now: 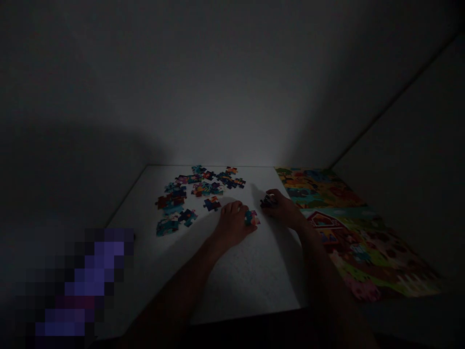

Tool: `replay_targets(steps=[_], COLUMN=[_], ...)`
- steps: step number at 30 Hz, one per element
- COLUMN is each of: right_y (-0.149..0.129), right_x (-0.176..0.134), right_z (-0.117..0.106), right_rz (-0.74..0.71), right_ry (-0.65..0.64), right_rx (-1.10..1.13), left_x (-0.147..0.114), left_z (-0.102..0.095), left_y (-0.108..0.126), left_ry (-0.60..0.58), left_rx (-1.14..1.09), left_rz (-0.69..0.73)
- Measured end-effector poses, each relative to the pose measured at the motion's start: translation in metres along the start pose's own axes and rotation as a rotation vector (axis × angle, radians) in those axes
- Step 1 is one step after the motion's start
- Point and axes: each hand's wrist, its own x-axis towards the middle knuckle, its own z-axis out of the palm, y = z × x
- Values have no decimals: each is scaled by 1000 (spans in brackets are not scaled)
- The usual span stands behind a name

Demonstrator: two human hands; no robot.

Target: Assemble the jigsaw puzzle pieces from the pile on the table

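Note:
Near the middle of the white table, my left hand (233, 223) is closed on a teal and pink jigsaw piece (252, 217), its thumb and forefinger at the edges. To its right, my right hand (281, 208) pinches a dark jigsaw piece (268, 200) just above the tabletop. A loose dark blue and orange jigsaw piece (212, 203) lies to the left of my left hand. Beyond and to the left spread several jigsaw pieces (207, 188), some overlapping. The dim light hides the pictures on most of them.
The white table (254, 271) meets a pale wall (225, 97) at its back edge. Along the right side lie colourful picture sheets, a farm scene (363, 252) in front and an animal scene (319, 186) behind. A blurred-out purple shape (90, 271) stands at the lower left.

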Motion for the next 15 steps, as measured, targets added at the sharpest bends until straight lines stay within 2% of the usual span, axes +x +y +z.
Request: replay_targets(steps=[7, 13, 15], right_y=[-6, -11, -10], right_x=[-4, -8, -9], right_z=[0, -1, 1], right_rz=[-17, -11, -45], right_ry=[-50, -94, -121], right_rx=[-71, -100, -60], left_x=[4, 9, 5], left_z=[-13, -34, -38], left_y=[-3, -44, -58], left_ry=[-39, 136, 153], left_rx=[-92, -33, -14], left_rz=[-61, -103, -116])
